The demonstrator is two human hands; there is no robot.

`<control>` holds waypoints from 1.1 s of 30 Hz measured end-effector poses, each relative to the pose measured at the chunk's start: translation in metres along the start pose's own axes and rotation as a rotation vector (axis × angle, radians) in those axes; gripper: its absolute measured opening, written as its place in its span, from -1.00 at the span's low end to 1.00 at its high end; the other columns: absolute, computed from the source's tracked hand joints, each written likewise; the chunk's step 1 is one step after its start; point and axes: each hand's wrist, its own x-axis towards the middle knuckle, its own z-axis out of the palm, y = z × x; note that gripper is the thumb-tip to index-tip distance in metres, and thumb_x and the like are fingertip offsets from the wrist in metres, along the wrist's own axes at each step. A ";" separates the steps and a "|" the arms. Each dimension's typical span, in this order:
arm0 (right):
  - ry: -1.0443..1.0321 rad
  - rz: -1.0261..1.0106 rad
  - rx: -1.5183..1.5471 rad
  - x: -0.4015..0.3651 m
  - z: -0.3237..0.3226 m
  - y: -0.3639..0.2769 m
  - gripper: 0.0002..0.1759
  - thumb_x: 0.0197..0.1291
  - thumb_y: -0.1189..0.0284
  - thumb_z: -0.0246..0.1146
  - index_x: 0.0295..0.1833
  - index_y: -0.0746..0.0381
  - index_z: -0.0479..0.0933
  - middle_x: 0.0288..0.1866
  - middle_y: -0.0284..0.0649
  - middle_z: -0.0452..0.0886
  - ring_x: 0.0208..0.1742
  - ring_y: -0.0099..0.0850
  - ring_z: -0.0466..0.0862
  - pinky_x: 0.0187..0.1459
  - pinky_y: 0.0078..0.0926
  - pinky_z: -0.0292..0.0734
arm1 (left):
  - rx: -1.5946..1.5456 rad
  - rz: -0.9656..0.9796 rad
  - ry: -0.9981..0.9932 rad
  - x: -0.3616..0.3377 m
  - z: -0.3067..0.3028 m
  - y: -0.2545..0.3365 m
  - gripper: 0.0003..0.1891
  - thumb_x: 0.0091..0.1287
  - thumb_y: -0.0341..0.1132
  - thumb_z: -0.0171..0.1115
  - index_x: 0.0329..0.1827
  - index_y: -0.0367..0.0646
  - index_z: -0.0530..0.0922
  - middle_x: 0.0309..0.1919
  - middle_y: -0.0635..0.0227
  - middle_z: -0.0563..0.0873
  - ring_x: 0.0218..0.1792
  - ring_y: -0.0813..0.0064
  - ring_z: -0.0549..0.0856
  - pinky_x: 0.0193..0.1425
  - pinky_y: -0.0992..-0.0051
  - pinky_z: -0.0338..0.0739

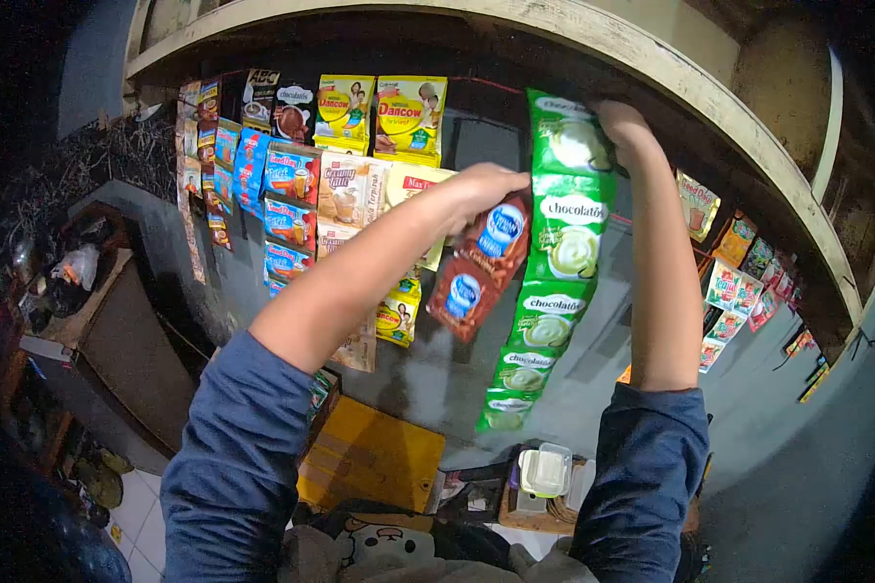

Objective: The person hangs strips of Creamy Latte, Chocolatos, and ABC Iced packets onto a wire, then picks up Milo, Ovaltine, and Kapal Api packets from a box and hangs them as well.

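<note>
At the far left of the frame, a clear plastic bag (76, 264) is lying among dark clutter. In the upper left, blue Good Day sachets (292, 222) are hanging in a strip, and yellow Dancow sachets (410, 109) are hanging to their right, higher up. Near the centre, the left hand (483, 189) is touching the left edge of the green Chocolatos strip; brown sachets with blue labels (479, 267) are hanging just below that hand, and I cannot tell which it is gripping. The green Chocolatos strip (554, 253) is hanging right of centre, slanting toward the lower left. Below it, a pale plastic container (545, 471) is standing. The right hand (624, 131) is resting at the strip's upper right edge, its fingertips hiding from view, so I cannot tell its grip. The hands are being held apart. At the far right, smaller sachets (732, 287) are hanging.
</note>
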 end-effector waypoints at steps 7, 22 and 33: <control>-0.116 -0.044 -0.271 0.000 0.006 -0.033 -0.51 0.08 0.16 0.04 -0.05 0.35 0.44 0.02 -0.06 0.45 -0.01 -0.32 0.44 0.00 -0.47 0.26 | -0.218 -0.054 -0.115 -0.020 -0.011 -0.024 -0.32 0.17 0.28 -0.26 -0.07 -0.21 0.40 -0.27 0.24 0.58 -0.19 0.48 0.56 -0.07 0.43 0.44; -0.073 -0.177 0.203 -0.081 0.030 -0.003 -0.44 0.01 0.01 0.11 -0.32 0.39 0.52 -0.43 -0.07 0.57 -0.47 -0.40 0.55 -0.37 -0.48 0.42 | -0.086 0.140 -0.015 -0.047 -0.031 -0.028 -0.78 0.18 -0.24 0.10 -0.23 -0.19 0.52 -0.33 0.45 0.61 -0.32 0.70 0.55 -0.20 0.68 0.42; -0.840 0.271 0.721 -0.285 0.085 0.079 -0.56 -0.11 0.44 0.31 -0.04 0.29 0.42 -0.17 -0.30 0.55 -0.18 -0.59 0.48 -0.12 -0.59 0.37 | -0.244 0.114 -0.038 -0.052 -0.010 -0.016 -0.76 0.14 -0.28 0.16 -0.26 -0.30 0.53 -0.34 0.30 0.63 -0.39 0.61 0.60 -0.30 0.66 0.48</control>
